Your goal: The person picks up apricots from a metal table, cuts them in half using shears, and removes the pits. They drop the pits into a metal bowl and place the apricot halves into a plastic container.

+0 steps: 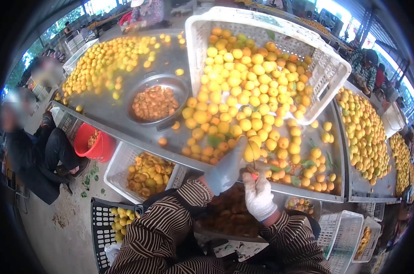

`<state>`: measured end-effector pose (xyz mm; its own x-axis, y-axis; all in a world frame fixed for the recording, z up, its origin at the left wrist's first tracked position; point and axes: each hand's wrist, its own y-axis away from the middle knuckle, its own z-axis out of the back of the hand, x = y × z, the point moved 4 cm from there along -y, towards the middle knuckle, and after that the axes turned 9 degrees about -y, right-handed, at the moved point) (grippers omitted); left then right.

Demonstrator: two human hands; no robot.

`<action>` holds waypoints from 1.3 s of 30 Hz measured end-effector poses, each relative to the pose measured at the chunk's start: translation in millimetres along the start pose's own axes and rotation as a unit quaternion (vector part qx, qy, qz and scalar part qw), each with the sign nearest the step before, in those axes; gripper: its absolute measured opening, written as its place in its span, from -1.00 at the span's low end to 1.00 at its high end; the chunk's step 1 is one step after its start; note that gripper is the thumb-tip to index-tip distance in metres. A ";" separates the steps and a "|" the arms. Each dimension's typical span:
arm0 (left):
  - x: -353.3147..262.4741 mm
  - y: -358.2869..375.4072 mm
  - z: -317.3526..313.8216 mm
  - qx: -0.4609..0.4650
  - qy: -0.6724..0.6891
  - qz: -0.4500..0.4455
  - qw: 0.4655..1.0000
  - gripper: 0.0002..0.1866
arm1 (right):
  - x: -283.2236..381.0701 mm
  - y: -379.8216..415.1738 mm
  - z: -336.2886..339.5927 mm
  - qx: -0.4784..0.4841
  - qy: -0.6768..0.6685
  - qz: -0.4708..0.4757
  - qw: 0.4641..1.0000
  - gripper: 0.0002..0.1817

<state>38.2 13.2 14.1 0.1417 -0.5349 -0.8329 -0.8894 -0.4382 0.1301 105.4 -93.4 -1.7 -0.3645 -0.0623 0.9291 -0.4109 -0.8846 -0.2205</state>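
Observation:
My left hand (226, 168), in a grey-blue glove, is closed around a yellow apricot (251, 151) at the table's near edge. In a white knit glove, my right hand (260, 197) pinches a small tool (254, 176) with a red part. A thin, curved wire-like line runs from there up to the apricot; its exact form is too small to tell. Just beyond both hands, loose apricots (257, 124) spill from a tipped white crate (331, 76) onto the metal table (125, 119). Beneath my hands, a dark container holds brownish pieces (232, 208), partly hidden by my arms.
A metal basin (183, 86) on the table holds brown-orange pieces. Below the near edge are a white crate of split fruit (148, 176), a black crate (99, 228) and a red bucket (107, 148). A person (33, 160) sits at left. More apricots lie on tables to the right (364, 137).

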 end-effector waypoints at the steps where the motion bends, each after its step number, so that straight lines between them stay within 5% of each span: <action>1: -8.5 5.8 -8.4 -0.013 -0.042 -0.010 0.999 -0.40 | -2.0 0.1 -0.5 -0.003 -0.006 0.013 1.000 -0.52; 7: -14.6 11.6 -15.9 -0.069 -0.152 -0.007 0.986 -0.45 | 8.7 3.2 8.2 0.012 0.001 -0.052 0.999 -0.59; 13: -2.7 -2.7 9.3 -0.093 0.069 0.031 0.993 -0.48 | 33.4 4.3 18.4 0.027 -0.024 -0.076 0.996 -0.70; 15: -3.2 -1.5 17.4 0.006 -0.126 0.002 0.992 -0.46 | 29.3 -4.8 28.9 -0.097 -0.220 -0.013 0.971 -0.65; 19: -10.9 9.5 -6.3 0.097 -0.162 0.041 0.981 -0.47 | 18.7 -24.5 39.1 0.010 -0.279 -0.041 0.959 -0.37; 24: -6.1 12.1 -13.7 0.094 -0.147 0.013 0.985 -0.35 | 11.9 -20.6 31.7 0.071 -0.264 -0.054 0.960 -0.24; 27: -3.6 14.0 -10.6 -0.025 -0.313 0.098 0.944 -0.29 | 12.8 -20.0 27.1 0.044 -0.195 0.017 0.980 -0.21; 29: 1.1 14.2 -6.1 -0.084 -0.440 -0.059 0.892 -0.32 | 20.5 -18.3 25.5 0.013 -0.140 0.073 0.987 -0.20; 31: 10.1 12.2 -1.1 -0.127 -0.476 -0.137 0.860 -0.38 | 28.1 -17.1 23.5 0.027 -0.219 0.000 0.975 -0.24; 35: 13.8 11.3 -1.6 -0.157 -0.503 -0.215 0.822 -0.43 | 21.7 -11.5 12.6 0.005 -0.294 -0.038 0.955 -0.29; 39: 1.1 14.1 -17.7 -0.134 -0.467 -0.228 0.843 -0.42 | 9.9 -7.3 9.7 -0.051 -0.364 -0.082 0.926 -0.51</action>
<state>33.5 -6.4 24.6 -0.0735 0.4821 -0.8730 -0.6871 -0.6589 -0.3060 113.0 -92.1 12.0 0.3557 -0.2588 0.8981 -0.5007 -0.8641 -0.0507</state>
